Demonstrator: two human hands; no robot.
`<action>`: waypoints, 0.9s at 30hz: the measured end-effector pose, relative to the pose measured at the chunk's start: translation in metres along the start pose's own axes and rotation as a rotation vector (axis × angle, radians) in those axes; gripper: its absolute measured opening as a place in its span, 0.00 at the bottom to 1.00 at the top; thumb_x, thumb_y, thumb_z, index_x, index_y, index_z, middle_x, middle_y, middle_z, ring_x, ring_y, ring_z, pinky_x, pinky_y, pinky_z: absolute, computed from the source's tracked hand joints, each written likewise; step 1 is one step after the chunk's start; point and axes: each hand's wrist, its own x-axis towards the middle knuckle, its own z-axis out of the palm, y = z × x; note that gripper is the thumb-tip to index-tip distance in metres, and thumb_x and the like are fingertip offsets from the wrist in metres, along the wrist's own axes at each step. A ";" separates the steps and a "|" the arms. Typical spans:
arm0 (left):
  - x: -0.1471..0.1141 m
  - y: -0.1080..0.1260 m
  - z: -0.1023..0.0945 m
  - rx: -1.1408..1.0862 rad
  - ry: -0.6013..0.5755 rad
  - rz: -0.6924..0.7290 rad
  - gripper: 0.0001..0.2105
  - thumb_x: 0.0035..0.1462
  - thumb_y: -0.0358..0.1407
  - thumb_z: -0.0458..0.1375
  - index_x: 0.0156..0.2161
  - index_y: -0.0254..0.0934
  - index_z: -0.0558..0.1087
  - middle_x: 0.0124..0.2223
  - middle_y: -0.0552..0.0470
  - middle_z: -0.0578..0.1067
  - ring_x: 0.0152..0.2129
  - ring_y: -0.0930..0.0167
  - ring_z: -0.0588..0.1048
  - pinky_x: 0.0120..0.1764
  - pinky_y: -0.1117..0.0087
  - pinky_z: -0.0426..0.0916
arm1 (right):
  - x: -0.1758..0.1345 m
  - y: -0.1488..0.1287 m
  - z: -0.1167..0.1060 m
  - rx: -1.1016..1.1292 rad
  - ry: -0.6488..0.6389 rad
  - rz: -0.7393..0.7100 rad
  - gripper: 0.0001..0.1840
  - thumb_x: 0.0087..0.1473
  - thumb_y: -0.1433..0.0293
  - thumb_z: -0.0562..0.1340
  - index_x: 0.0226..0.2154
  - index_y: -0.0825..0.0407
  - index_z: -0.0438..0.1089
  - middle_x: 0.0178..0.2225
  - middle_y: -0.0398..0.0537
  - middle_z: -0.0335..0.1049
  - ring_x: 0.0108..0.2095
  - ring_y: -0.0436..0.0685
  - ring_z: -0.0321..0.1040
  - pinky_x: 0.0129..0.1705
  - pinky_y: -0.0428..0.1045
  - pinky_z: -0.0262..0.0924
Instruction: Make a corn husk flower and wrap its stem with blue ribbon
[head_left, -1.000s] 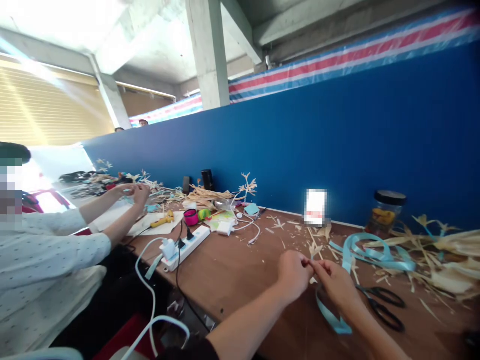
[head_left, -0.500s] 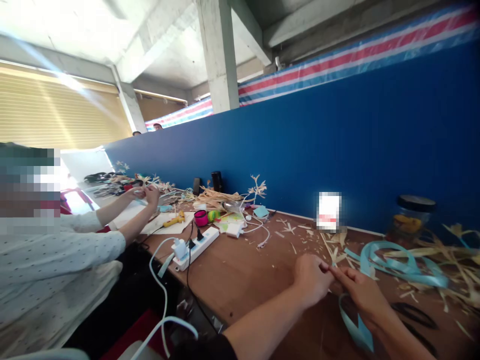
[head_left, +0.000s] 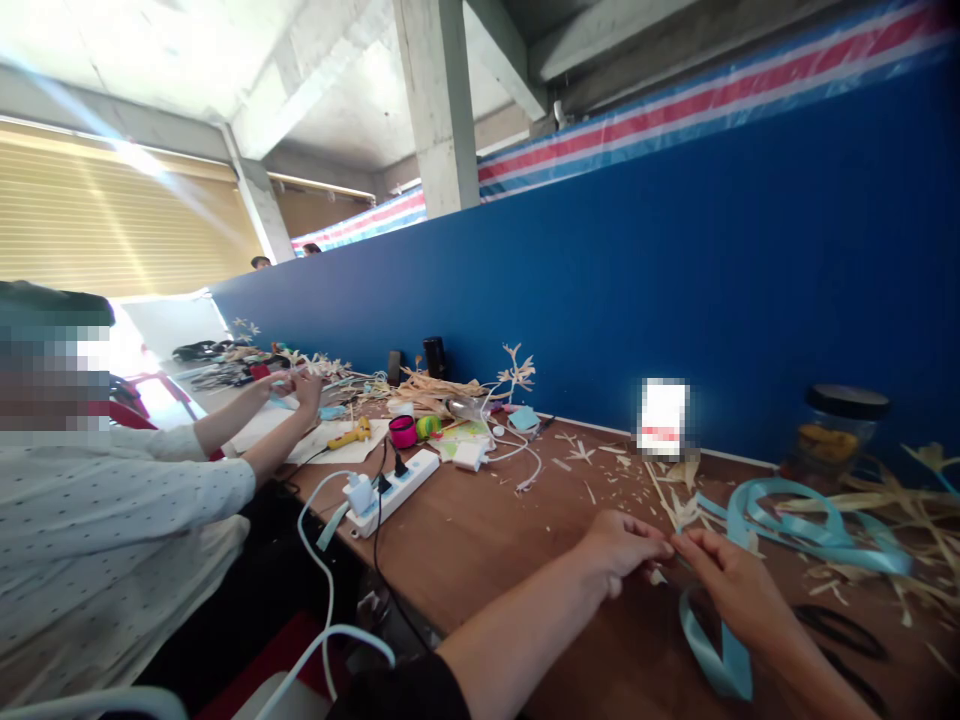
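Observation:
My left hand and my right hand meet over the brown tabletop, with thumbs and fingertips pinched together. Between the fingertips is a small piece of pale dried husk, its tip sticking up; its lower part is hidden by the fingers. A loop of light-blue ribbon hangs below, next to my right hand; whether it runs into the pinch I cannot tell. Beyond my right hand a coil of the same ribbon lies on the table. Black scissor-like handles lie by my right wrist, partly hidden.
Husk scraps litter the table. A lidded jar stands by the blue partition. Left are a power strip with trailing cables, a yellow glue gun and a pink tape roll. A co-worker's hands work farther left.
My left fingers have straightened somewhat and shifted at the pinch. The pale husk tip now shows more clearly above my fingertips. The view has shifted slightly.

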 end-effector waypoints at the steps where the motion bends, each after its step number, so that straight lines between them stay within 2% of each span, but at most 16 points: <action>1: 0.001 0.001 -0.002 -0.025 -0.032 -0.038 0.02 0.37 0.25 0.60 0.21 0.31 0.71 0.15 0.56 0.68 0.10 0.81 0.61 0.14 0.79 0.54 | 0.000 0.001 -0.001 0.006 -0.005 -0.019 0.17 0.41 0.55 0.55 0.22 0.52 0.68 0.19 0.44 0.68 0.23 0.54 0.65 0.24 0.44 0.58; 5: 0.005 0.000 -0.006 -0.109 -0.154 -0.165 0.03 0.40 0.28 0.60 0.20 0.31 0.72 0.16 0.54 0.70 0.10 0.83 0.57 0.14 0.81 0.51 | 0.001 0.008 -0.004 0.075 -0.030 -0.063 0.15 0.43 0.57 0.55 0.23 0.51 0.67 0.20 0.43 0.68 0.23 0.53 0.64 0.25 0.43 0.58; 10: 0.012 -0.002 -0.009 -0.180 -0.293 -0.196 0.02 0.39 0.29 0.62 0.21 0.32 0.73 0.19 0.53 0.71 0.11 0.84 0.56 0.14 0.82 0.48 | 0.004 0.021 -0.003 0.177 -0.078 0.011 0.13 0.43 0.58 0.58 0.22 0.51 0.66 0.19 0.42 0.66 0.20 0.51 0.61 0.21 0.43 0.56; 15: 0.018 -0.009 -0.016 -0.307 -0.421 -0.190 0.06 0.35 0.29 0.64 0.23 0.30 0.73 0.21 0.51 0.72 0.11 0.84 0.57 0.15 0.81 0.47 | 0.007 0.025 0.002 0.328 -0.085 0.069 0.12 0.42 0.59 0.59 0.27 0.51 0.68 0.21 0.44 0.66 0.22 0.52 0.62 0.22 0.43 0.57; 20: 0.019 -0.021 -0.018 -0.330 -0.343 -0.006 0.10 0.34 0.33 0.65 0.23 0.29 0.72 0.20 0.52 0.71 0.09 0.84 0.56 0.15 0.78 0.47 | 0.010 0.026 0.009 0.391 -0.084 0.037 0.14 0.42 0.59 0.60 0.27 0.53 0.69 0.23 0.45 0.67 0.26 0.53 0.63 0.28 0.45 0.59; 27: 0.012 -0.026 -0.015 -0.295 -0.266 0.083 0.09 0.36 0.35 0.63 0.24 0.31 0.70 0.19 0.55 0.69 0.10 0.84 0.57 0.15 0.78 0.46 | 0.009 0.022 0.016 0.394 -0.040 -0.008 0.16 0.45 0.57 0.58 0.25 0.55 0.66 0.20 0.42 0.62 0.23 0.49 0.58 0.25 0.44 0.54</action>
